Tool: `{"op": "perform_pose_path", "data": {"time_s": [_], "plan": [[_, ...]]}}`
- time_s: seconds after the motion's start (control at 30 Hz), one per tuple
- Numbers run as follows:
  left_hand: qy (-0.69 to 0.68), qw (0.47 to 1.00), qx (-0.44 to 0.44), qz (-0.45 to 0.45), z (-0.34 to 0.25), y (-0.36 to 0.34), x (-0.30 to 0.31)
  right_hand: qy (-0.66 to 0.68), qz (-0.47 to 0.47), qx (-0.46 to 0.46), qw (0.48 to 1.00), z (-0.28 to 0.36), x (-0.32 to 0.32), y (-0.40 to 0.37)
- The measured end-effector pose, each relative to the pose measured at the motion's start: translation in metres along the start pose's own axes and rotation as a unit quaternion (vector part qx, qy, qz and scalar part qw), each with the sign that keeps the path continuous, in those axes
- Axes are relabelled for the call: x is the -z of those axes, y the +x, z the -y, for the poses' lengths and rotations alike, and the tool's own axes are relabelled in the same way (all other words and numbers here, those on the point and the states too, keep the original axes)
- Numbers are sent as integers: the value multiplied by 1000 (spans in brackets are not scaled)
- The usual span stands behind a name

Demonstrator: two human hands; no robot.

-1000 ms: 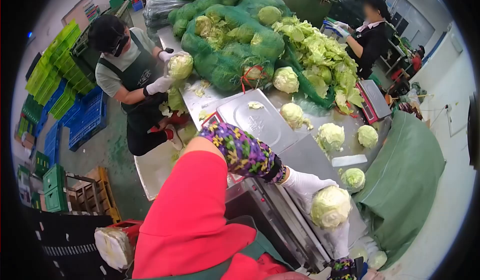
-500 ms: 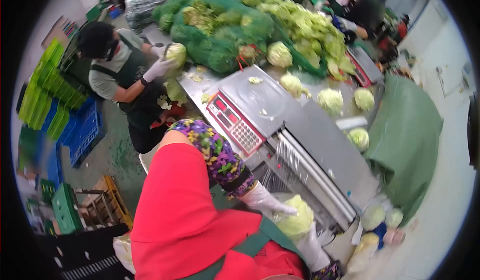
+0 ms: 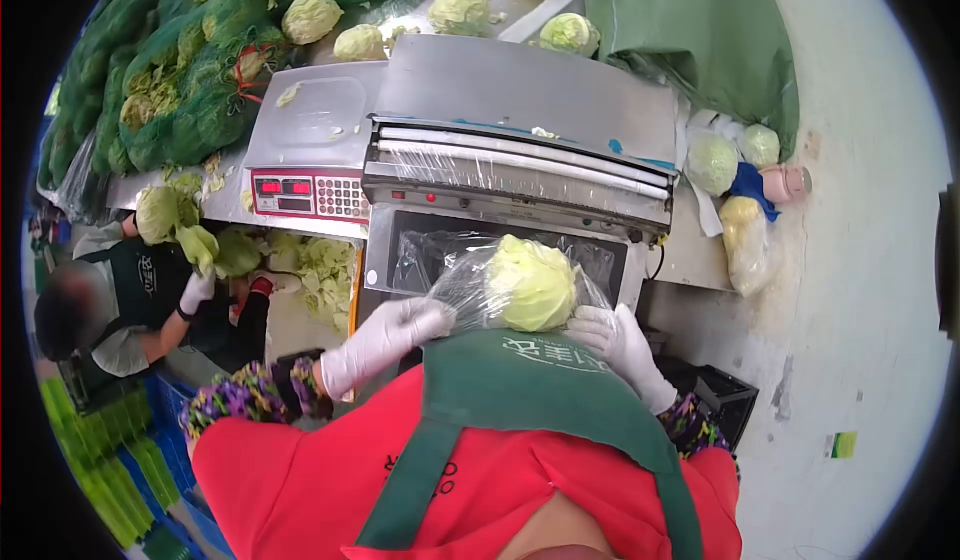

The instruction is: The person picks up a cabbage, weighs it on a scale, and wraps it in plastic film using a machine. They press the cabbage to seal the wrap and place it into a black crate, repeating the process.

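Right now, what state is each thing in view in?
Cabbage: between the hands, film at both sides, not fully wrapped
Film: pulled taut by the left hand, creased
Left hand: gloved, gripping film
Right hand: gloved, at the film; grip unclear
Scale: on, display lit, leaf scraps on platform
Net sack: filled
Green cover: draped

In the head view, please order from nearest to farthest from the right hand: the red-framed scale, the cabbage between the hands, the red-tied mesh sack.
1. Cabbage, just left of the right hand.
2. Scale, forward and left.
3. Mesh sack, far left.
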State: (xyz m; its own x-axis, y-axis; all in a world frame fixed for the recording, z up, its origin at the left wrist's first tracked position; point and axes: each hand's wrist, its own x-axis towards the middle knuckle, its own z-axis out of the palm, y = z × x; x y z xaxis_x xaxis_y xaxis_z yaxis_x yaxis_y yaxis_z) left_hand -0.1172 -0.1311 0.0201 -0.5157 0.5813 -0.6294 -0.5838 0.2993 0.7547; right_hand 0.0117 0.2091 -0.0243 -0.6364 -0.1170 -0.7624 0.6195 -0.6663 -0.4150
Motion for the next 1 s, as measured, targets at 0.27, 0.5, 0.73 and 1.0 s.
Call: {"op": "perform_pose_path", "data": {"time_s": [0.27,0.5,0.73,1.0], "plan": [[-146,928,-177,-293,-12,36,-25,-197,-162,195,947,10,-25,-14],[-317,897,71,-298,73,46,-9,-18,-176,-31,984,-22,65,-2],[-94,993,75,3,171,131,-57,-682,-50,312,660,-134,141,143],[-269,912,-226,212,133,110,-90,-426,67,254,866,-100,44,116]]}}
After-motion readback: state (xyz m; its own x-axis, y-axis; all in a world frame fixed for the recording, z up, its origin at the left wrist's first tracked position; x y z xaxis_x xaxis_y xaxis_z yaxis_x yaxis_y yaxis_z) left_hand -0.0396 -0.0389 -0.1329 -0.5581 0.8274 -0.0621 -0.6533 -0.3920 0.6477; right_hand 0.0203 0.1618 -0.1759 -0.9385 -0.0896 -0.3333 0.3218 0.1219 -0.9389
